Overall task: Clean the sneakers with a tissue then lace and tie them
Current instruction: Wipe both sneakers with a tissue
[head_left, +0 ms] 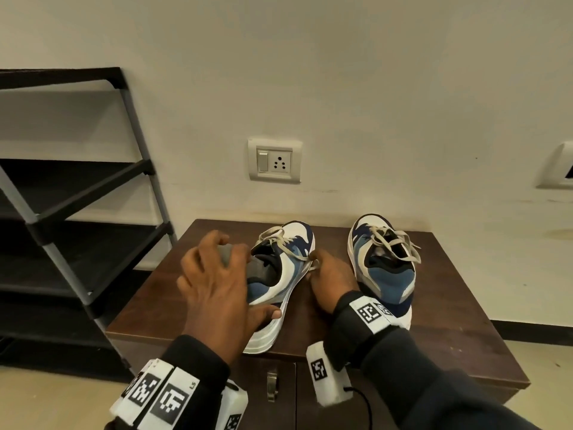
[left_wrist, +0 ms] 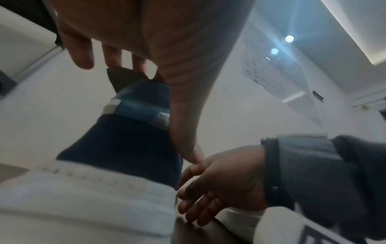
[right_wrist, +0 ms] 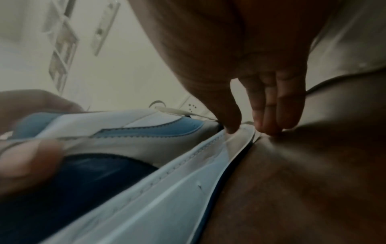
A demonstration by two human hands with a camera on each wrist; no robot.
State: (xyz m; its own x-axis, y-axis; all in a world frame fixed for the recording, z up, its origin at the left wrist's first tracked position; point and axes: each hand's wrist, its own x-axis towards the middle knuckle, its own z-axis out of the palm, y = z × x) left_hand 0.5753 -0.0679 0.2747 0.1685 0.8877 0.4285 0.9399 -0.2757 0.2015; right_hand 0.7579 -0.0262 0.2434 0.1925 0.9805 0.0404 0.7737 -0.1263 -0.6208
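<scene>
On the dark wooden table [head_left: 449,342], the near sneaker [head_left: 285,274] lies tipped on its side, just left of its upright mate [head_left: 384,268]. The left hand [head_left: 217,283] grips its heel collar; the right hand [head_left: 331,280] pinches the sole edge. The upper looks soft and light, the sole stiffer, so heel and midsole seem the firmest holds. The laces [head_left: 288,243] hang loose.

Glossy dark wood cabinet top [head_left: 440,333]; smooth white-and-blue sneakers [head_left: 288,274] with rubbery soles, cloth laces [head_left: 393,243]; matt metal rack [head_left: 77,193].
</scene>
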